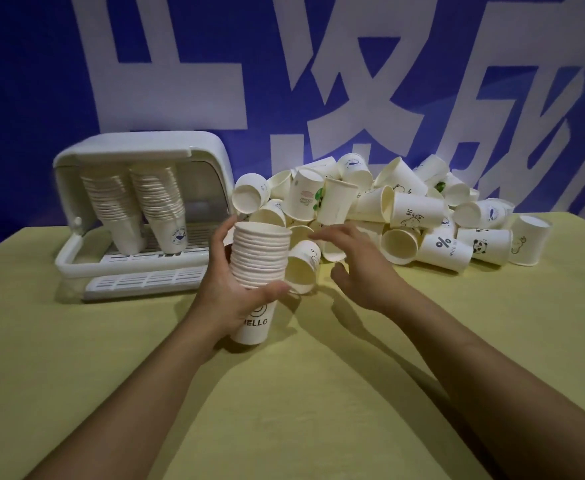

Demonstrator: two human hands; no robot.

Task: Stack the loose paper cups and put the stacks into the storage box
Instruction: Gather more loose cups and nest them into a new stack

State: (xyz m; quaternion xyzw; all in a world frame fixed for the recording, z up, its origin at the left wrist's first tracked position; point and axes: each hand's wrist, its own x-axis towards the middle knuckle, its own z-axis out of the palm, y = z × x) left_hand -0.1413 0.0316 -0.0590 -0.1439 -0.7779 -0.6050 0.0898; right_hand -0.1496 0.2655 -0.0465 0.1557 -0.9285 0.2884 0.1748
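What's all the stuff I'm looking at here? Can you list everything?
storage box: one, white, lid up, left on the table
stacks in the box: two, white, leaning side by side
held stack: one, white, bottom cup printed HELLO, centre
loose paper cups: a big heap, too many to count, white with small prints, right of the box
tablecloth: one, yellow-green
banner: one, blue with large white characters, behind
left hand: grips the held stack
right hand: open, reaching at the heap
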